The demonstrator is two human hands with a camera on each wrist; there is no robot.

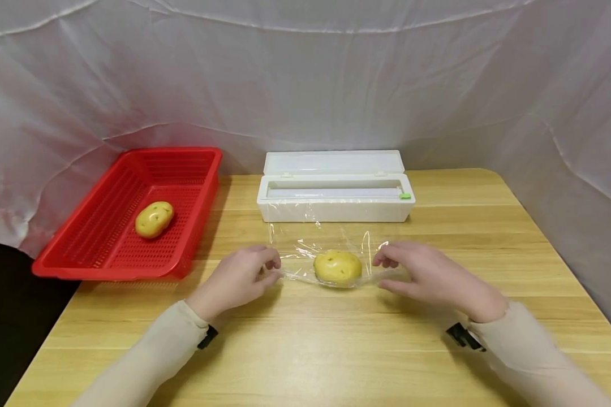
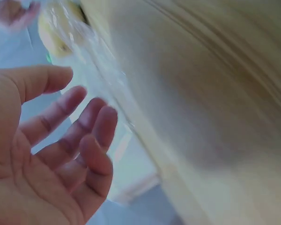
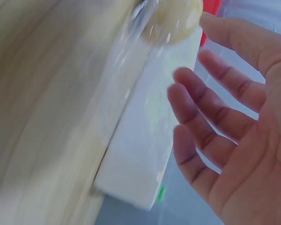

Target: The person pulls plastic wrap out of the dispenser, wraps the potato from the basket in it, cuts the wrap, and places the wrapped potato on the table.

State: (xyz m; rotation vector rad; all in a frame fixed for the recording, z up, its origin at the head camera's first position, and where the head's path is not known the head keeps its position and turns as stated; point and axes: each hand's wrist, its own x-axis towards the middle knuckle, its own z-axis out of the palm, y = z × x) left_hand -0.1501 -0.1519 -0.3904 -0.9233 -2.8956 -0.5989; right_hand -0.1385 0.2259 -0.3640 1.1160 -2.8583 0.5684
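Note:
A yellow potato (image 1: 338,267) lies on the table with clear plastic wrap (image 1: 297,257) over it. The wrap stretches back from the potato to the front of an open white dispenser box (image 1: 336,210). At the left end of the wrap's near edge is my left hand (image 1: 243,277), thumb and fingers apart and loosely bent. My right hand (image 1: 427,277) hovers by the opposite end, its thumb likewise apart from the fingers. Both wrist views show bare gaps between thumb and fingers, with the wrapped potato (image 2: 56,30) beyond the left fingertips.
To the left stands a red plastic basket (image 1: 203,198) with a second potato (image 1: 154,219) inside. The dispenser's lid (image 1: 333,163) is raised at the back, and a green slider (image 1: 404,196) sits at its right end. A pale cloth (image 1: 305,85) hangs behind the wooden table (image 1: 305,350).

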